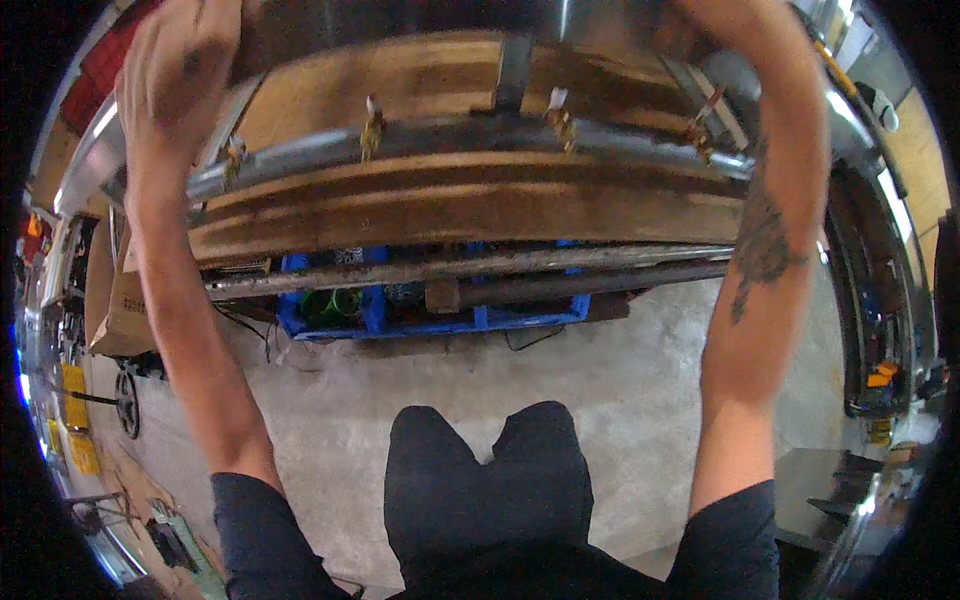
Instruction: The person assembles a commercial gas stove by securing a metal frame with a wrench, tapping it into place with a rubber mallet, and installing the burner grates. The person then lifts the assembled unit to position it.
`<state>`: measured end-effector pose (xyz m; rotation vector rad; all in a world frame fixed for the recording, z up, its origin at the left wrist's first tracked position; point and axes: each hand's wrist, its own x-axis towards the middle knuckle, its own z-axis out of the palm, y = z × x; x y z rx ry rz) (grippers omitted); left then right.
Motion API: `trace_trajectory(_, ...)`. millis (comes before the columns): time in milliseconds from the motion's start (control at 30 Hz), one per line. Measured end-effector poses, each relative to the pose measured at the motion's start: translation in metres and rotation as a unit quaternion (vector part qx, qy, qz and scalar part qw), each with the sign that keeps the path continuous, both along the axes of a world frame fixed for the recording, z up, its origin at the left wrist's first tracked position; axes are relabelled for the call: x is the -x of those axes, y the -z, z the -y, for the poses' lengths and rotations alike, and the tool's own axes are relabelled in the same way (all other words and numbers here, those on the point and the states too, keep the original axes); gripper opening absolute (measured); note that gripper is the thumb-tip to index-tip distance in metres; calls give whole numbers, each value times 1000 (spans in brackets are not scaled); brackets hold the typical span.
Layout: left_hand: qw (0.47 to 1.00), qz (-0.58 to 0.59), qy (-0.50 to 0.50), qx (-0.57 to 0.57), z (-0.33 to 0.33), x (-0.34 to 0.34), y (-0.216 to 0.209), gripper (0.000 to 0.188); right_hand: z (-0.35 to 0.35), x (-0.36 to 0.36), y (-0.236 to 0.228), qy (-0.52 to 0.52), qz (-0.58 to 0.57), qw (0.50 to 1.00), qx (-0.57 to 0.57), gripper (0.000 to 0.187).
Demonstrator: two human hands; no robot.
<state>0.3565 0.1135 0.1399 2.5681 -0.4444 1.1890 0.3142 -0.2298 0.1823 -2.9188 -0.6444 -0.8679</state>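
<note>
A dark, shiny metal panel (400,22) spans the top of the head view, slightly blurred, between my two arms. My left hand (180,70) is closed at its left end, back of the hand toward me, with the fingertips cut off by the top edge. At the panel's right end is my right hand (715,15), mostly out of the picture, its fingers hidden. Below the panel runs a metal pipe (460,137) carrying several brass valves (372,135), some with pale tips. Behind the pipe lie brown boards or cardboard (420,85).
Under the metal frame, blue crates (480,320) with green items stand on the concrete floor (330,400). Rusty bars (600,265) cross above them. A cardboard box (125,300) and a black handwheel (127,403) are at left. A dark rack with orange parts (880,375) stands at right.
</note>
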Motion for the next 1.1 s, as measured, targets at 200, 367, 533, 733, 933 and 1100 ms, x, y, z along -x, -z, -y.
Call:
trace_trajectory(200, 985, 139, -39, -97, 8, 18, 11, 45, 7, -16, 0, 1, 71, 997, 26, 38)
trace_trajectory(367, 979, 135, -54, -142, 7, 14, 4, 39, 4, -26, -4, 132, 10, 986, -99, 52)
trace_trajectory(533, 977, 156, -68, -130, 4, -3, 4, 37, 7, -38, 2, 27, 116, 992, 46, 52)
trace_trajectory(733, 977, 145, -63, -144, 7, -10, -1, 39, 11, -36, 7, 73, 115, 991, -5, 54)
trace_trajectory(933, 985, 91, -50, -138, 7, -13, 1, 47, 12, -37, 9, 77, 129, 987, 55, 45)
trace_trajectory(1100, 994, 89, 5, -70, 7, -7, 0, 50, 10, -47, 7, 56, 146, 983, 100, 42)
